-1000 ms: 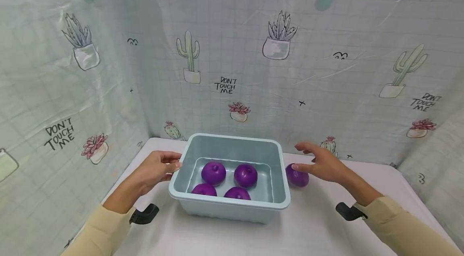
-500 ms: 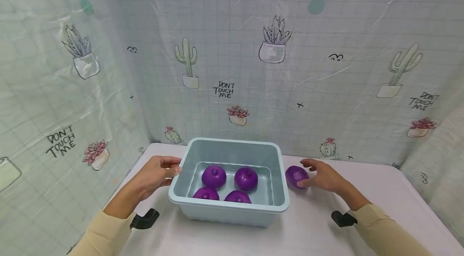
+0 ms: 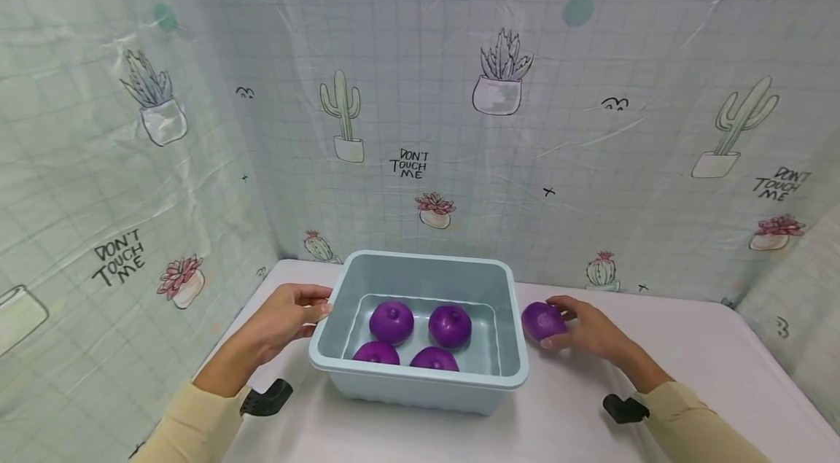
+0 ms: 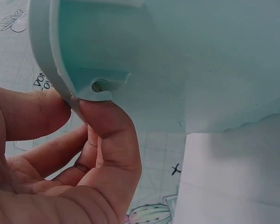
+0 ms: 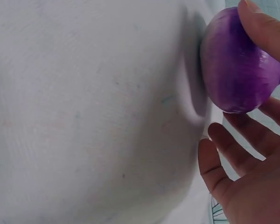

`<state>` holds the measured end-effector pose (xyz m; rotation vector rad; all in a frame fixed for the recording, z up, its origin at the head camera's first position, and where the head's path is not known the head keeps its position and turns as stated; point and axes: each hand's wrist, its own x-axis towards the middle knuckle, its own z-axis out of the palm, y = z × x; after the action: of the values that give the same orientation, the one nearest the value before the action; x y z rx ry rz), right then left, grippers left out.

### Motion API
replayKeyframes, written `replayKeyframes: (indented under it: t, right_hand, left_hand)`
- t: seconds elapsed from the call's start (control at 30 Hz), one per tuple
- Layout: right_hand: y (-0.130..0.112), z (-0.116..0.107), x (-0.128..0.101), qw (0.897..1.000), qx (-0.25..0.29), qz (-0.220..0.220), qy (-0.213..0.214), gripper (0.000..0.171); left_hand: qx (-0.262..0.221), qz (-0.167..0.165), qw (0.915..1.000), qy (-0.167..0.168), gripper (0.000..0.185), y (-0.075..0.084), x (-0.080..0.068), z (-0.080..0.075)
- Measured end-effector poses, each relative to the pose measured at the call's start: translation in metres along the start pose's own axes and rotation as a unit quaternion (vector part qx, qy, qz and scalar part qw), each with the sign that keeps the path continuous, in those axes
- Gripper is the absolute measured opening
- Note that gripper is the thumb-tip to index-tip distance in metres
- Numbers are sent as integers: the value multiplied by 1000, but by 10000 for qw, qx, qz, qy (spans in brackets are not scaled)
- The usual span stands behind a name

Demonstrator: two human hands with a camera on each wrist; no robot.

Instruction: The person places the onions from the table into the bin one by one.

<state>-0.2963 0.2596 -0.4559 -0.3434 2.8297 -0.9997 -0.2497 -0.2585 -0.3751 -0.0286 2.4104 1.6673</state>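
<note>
Reading "DON'T TOUCH ME", the printed backdrop (image 3: 407, 164) repeats its black lettering among cactus drawings behind the white table (image 3: 577, 419). The left hand (image 3: 282, 317) pinches the rim of the pale blue plastic tub (image 3: 420, 383) between thumb and curled fingers. Four purple onions (image 3: 391, 321) lie inside. The right hand (image 3: 590, 328) cups a fifth purple onion (image 3: 542, 320) on the table just right of the tub, thumb and fingertips (image 5: 263, 28) curled against it.

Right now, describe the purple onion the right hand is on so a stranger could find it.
Find the pale blue plastic tub on the white table. Just outside its right wall lies one purple onion, under the right hand. The other four onions lie inside the tub.
</note>
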Motion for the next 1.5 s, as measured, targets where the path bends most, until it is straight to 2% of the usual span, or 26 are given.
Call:
replayKeyframes:
  t: [0.2,0.5,0.73,1.0,1.5]
  right_hand:
    - [6,5,-1,9996,96,242,105,91]
    - [3,-1,-6,9993,-66,177,322,87]
    - [-3,-11,-9,9996,23,-139,232,84]
    - [-14,-23,-14,9992,244,-299,114,82]
    - [-33,-42,-20,9964,318,-790,-55,82]
  left_hand:
    - [-1,9,10000,-29,43,1,0,3]
    - [80,31,10000,9,42,5,4,6]
    - [72,-11,10000,25,42,6,4,6]
    - [34,-24,10000,44,42,6,2,5]
    - [57,-57,9999,109,43,2,0,2]
